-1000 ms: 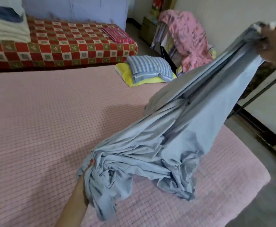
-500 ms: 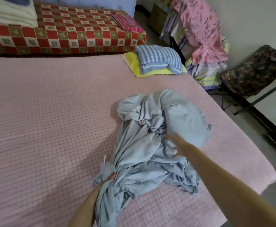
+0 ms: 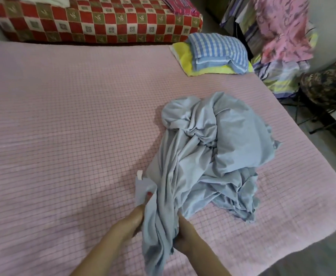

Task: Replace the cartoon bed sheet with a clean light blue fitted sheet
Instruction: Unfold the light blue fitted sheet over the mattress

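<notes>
Gripping the bunched light blue fitted sheet [image 3: 207, 156] at six o'clock, the left hand [image 3: 134, 218] and right hand [image 3: 185, 234] curl their fingers into its folds. It lies crumpled on the bare pink mattress pad [image 3: 63, 126]; spreading and fitting the corners is still left.

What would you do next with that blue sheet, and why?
Probably lift and shake it open to find a corner: the light blue sheet lies bunched on the pink mattress cover, with the left hand and right hand both gripping its near end.
</notes>
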